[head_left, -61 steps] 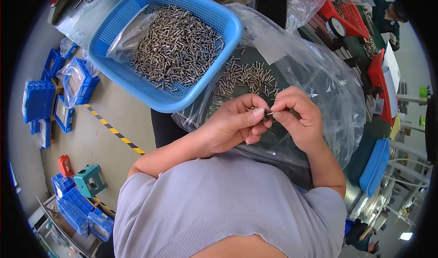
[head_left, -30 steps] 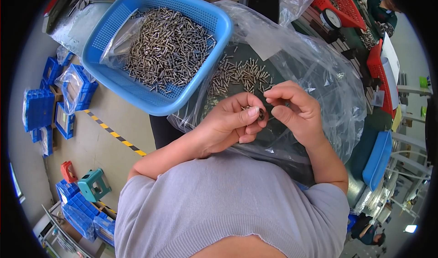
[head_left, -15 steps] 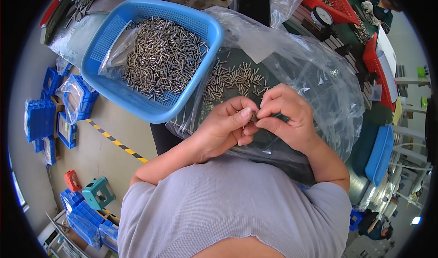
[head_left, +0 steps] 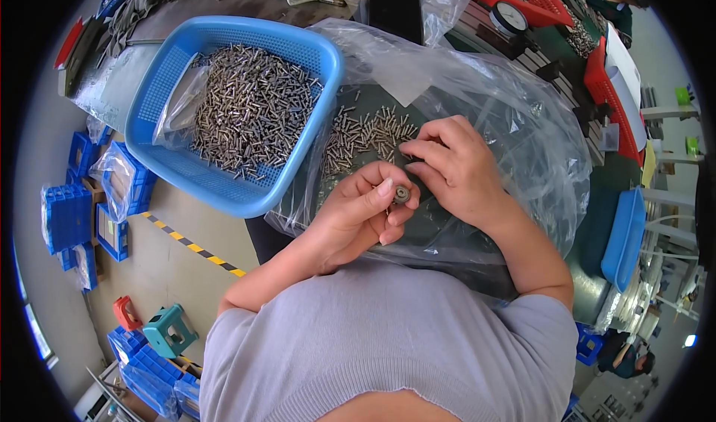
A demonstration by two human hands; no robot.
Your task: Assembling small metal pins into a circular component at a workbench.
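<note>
My left hand (head_left: 358, 211) is closed, thumb and fingers gripping a small round metal piece (head_left: 401, 194) with a ringed face turned up. Just to its right and farther off, my right hand (head_left: 459, 170) is bent in a pinch at the near edge of a loose pile of small metal pins (head_left: 365, 135). Whatever sits between those fingertips is too small to make out. To the left stands a blue perforated basket (head_left: 280, 192), holding a heap of similar metal pins (head_left: 250, 108) and a clear plastic bag (head_left: 179, 112).
Clear plastic sheeting (head_left: 514, 138) covers much of the dark green table. Beyond it lie a black phone (head_left: 395, 8), a dial gauge (head_left: 509, 19) and red baskets (head_left: 526, 0). A blue tray (head_left: 623, 239) is at the right. Blue crates (head_left: 67, 217) and a teal stool (head_left: 170, 330) are on the floor.
My hands have separated: the right moved away toward the loose pins, while the left stays back with the round metal piece, now visible. The whole view has shifted slightly.
</note>
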